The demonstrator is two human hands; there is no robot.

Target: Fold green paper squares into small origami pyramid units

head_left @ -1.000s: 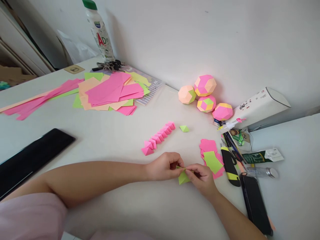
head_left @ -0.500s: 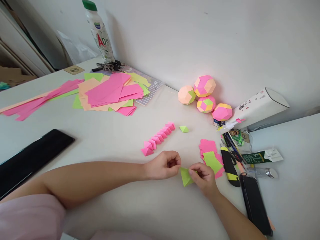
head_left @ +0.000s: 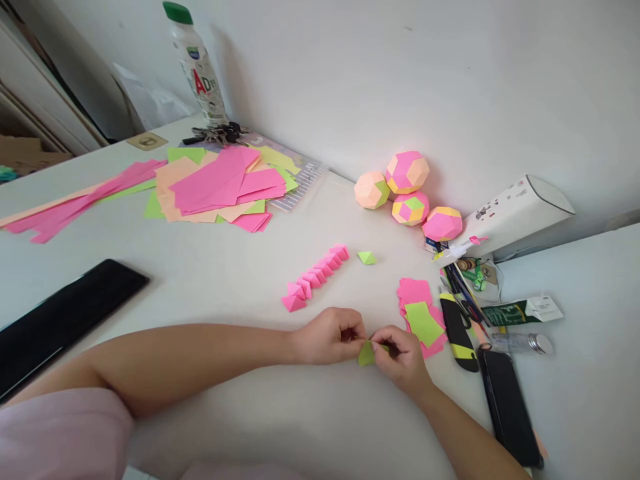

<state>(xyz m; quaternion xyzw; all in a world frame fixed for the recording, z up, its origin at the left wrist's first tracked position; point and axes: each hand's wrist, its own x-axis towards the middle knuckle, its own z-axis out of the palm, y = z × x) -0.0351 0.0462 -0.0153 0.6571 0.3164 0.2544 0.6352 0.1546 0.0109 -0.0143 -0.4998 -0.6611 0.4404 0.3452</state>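
Note:
Between my two hands is a small green piece of paper [head_left: 367, 355], partly hidden by the fingers. My left hand [head_left: 333, 337] pinches its upper left edge with thumb and forefinger. From the other side my right hand [head_left: 403, 357] grips it, fingertips almost touching those of the left. Just beyond the hands runs a slanting row of folded pink paper pieces [head_left: 316, 276]. One folded green piece [head_left: 367, 258] sits alone at the end of that row. Right of my right hand lie pink paper cut-outs [head_left: 415, 291] with a green cut-out [head_left: 424, 323] on top.
Paper balls [head_left: 407, 172] rest against the wall. A white box [head_left: 517, 210], a utility knife [head_left: 457, 333] and a phone [head_left: 510, 407] line the right side. Coloured paper sheets [head_left: 217, 180], keys [head_left: 220, 133] and a bottle [head_left: 200, 73] are at back left; a black tablet-like slab [head_left: 75, 313] lies left.
My hands have come closer together, the left moving slightly right and down. The green paper now shows less, its upper edge bent or tilted between the fingertips.

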